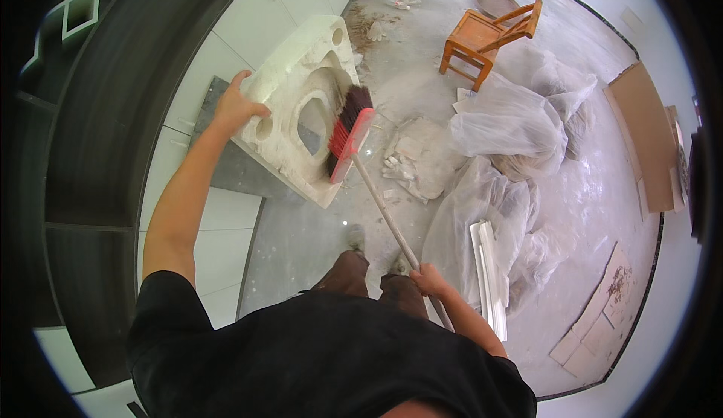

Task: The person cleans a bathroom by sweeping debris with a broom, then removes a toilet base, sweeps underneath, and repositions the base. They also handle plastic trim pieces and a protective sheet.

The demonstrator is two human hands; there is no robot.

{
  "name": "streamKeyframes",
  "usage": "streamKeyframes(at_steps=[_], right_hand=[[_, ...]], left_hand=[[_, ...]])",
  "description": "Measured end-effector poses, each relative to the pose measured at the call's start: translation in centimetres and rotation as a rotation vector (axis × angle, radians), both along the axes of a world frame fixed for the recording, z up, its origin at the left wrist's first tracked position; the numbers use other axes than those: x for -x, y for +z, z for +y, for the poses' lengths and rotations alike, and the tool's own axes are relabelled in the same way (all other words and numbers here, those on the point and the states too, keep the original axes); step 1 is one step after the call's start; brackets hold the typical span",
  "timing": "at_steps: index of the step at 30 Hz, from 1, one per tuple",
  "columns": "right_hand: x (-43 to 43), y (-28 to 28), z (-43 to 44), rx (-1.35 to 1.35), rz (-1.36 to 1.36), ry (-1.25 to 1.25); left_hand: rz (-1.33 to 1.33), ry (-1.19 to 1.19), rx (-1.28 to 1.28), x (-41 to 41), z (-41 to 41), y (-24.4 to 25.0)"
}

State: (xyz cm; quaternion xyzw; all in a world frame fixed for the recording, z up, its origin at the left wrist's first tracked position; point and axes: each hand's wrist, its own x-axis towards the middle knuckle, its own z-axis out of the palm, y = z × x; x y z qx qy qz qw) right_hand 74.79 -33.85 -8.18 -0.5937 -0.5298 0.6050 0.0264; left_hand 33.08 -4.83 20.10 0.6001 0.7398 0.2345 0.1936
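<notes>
My left hand (pixel 237 107) grips the near left corner of a white molded foam packing block (pixel 277 149), thumb on its face and fingers over its edge. The block is tilted, with an oval opening and round recesses. My right hand (pixel 429 280) is closed around the wooden handle of a broom (pixel 384 209). The broom's red head, with dark and red bristles, rests against the recessed face of the block. Behind the block, a grey board (pixel 243 166) leans by the white cabinets (pixel 214 70).
Several translucent plastic bags (pixel 514 127) lie on the dusty floor to the right. White strips (pixel 489 277) rest against one. A wooden chair (pixel 471 36) stands farther off. Dusty debris with a glove (pixel 402 169) lies ahead. Cardboard (pixel 647 135) leans on the right wall.
</notes>
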Motion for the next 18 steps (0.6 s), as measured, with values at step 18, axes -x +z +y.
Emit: streamKeyframes(at_steps=[18], right_hand=[[-7.4, 1.5, 3.1, -0.37, -0.409, 0.014]], left_hand=[[-0.523, 0.17, 0.07, -1.1, -3.9, 1.2]])
